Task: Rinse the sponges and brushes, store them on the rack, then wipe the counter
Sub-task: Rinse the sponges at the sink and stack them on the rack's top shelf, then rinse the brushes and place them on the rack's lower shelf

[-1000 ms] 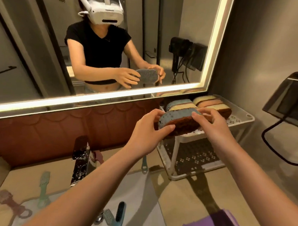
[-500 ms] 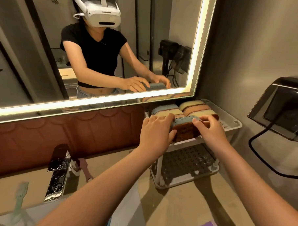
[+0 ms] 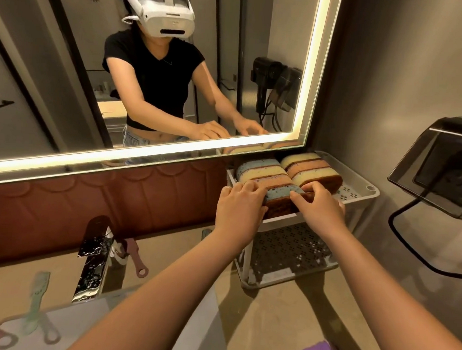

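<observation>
Both arms are stretched forward, side by side. The left hand point(image 3: 239, 209) and right hand point(image 3: 322, 209) are curled, knuckles up, and the sponge point(image 3: 280, 194) is gripped by both at its ends.

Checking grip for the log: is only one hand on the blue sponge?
No, both the left hand and the right hand grip the blue sponge at the top shelf of the rack.

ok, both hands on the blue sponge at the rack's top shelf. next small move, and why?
Probably release it and draw both hands back. The blue sponge appears to stand on edge at the front of the rack's top shelf, against the other sponges, with the left hand and right hand gripping its ends. Brushes by the faucet are not yet stored.
</observation>
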Demonstrator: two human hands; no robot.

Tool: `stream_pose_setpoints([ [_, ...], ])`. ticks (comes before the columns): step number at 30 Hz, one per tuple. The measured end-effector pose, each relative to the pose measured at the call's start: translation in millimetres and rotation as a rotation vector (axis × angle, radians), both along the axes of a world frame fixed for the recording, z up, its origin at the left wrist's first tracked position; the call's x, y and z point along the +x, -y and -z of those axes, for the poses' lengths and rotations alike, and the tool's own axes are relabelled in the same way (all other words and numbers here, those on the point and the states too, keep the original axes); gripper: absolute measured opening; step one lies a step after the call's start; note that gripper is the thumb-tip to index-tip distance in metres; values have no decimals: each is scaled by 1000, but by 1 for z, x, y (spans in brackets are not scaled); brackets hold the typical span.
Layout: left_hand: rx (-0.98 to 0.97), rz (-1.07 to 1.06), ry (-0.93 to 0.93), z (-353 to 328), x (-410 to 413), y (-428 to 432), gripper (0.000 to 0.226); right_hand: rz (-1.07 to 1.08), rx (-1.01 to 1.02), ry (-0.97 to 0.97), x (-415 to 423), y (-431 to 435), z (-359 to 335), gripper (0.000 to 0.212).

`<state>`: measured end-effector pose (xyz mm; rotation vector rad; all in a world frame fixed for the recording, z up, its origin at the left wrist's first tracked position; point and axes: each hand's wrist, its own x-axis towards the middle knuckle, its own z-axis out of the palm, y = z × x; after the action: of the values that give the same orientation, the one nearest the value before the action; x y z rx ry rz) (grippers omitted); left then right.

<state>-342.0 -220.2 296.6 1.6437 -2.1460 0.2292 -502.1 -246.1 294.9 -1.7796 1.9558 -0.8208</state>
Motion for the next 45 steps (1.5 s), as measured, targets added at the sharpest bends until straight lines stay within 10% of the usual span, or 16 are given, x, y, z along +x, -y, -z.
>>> stream_pose_setpoints([
  [15, 308, 110, -505, -14, 31, -55, 28, -179, -292, 57, 32, -49, -21, 21],
  [26, 656, -10, -315, 6, 146, -149, 31, -655, 118, 62, 116, -118, 11, 13],
  [45, 944, -554, -625, 160, 293, -335, 34, -857, 672, -50, 227, -233, 191, 7],
])
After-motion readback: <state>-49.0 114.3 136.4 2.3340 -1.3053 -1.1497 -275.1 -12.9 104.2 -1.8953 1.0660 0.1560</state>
